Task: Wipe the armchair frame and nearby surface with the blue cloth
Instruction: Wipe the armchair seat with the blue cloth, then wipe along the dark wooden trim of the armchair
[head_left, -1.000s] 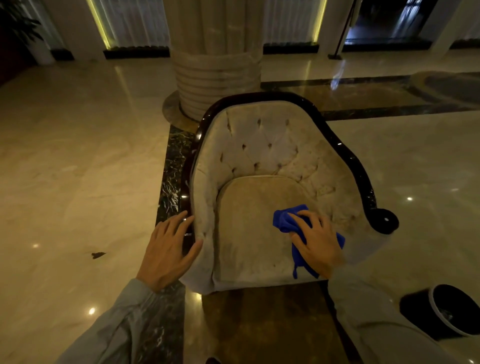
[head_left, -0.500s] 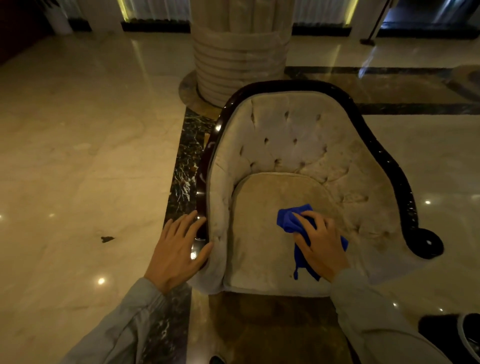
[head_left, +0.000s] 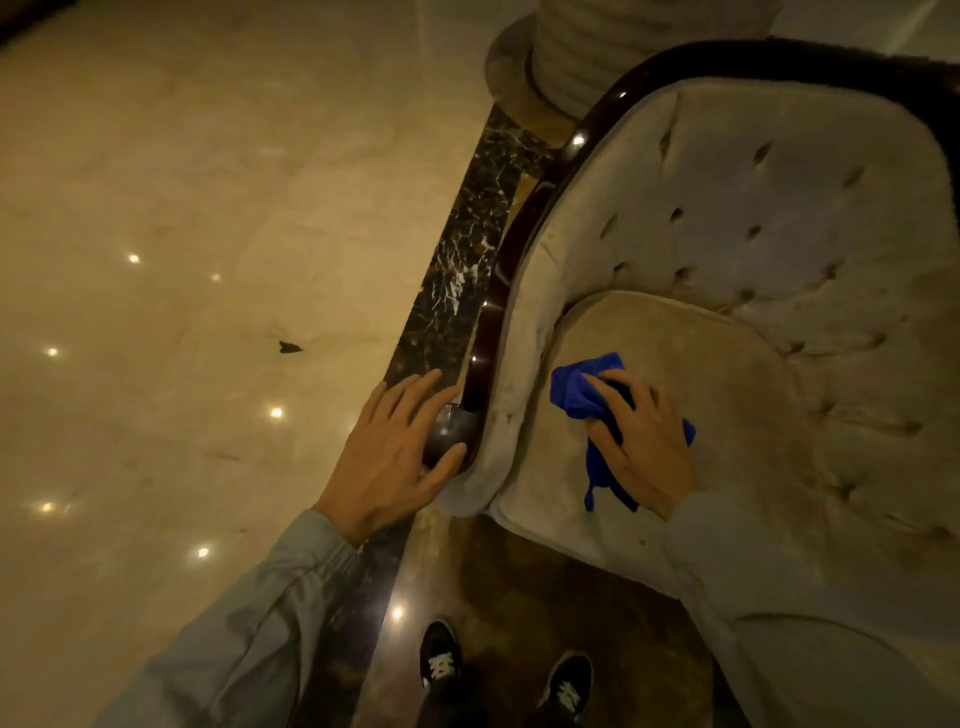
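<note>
A beige tufted armchair with a glossy dark wooden frame fills the right side of the head view. My right hand presses a crumpled blue cloth onto the seat cushion, fingers curled over it. My left hand rests on the round dark end of the left armrest, fingers spread and wrapped around the knob. Both sleeves are grey.
A polished beige marble floor spreads to the left, with a dark veined strip alongside the chair. A ribbed column base stands behind the chair. A small dark scrap lies on the floor. My dark shoes show below.
The view has tilted down and to the left, closer to the chair. My left hand has closed around the armrest knob. The right hand with the cloth has shifted left on the cushion.
</note>
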